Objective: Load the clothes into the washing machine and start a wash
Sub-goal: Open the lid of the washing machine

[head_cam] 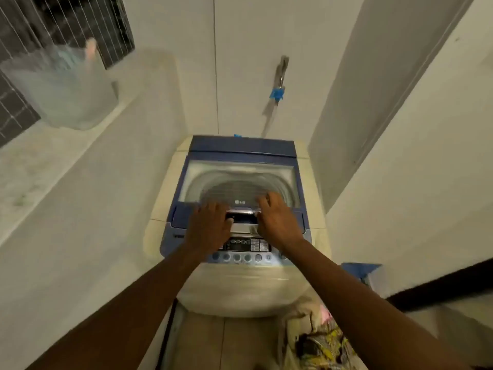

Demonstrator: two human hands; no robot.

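Head view: left hand [209, 227] and right hand [277, 218] rest flat, grasping nothing, on the closed blue glass-windowed lid [240, 177] of a cream top-loading washing machine [237, 287]; crumpled patterned clothes [324, 340] lie on the floor beside it.

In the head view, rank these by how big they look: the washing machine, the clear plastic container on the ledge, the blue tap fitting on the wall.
1. Washing machine, by far the largest.
2. Clear plastic container, blurred, clearly smaller.
3. Blue tap fitting, smallest; it sits farther from the camera, so it may look smaller than it is.
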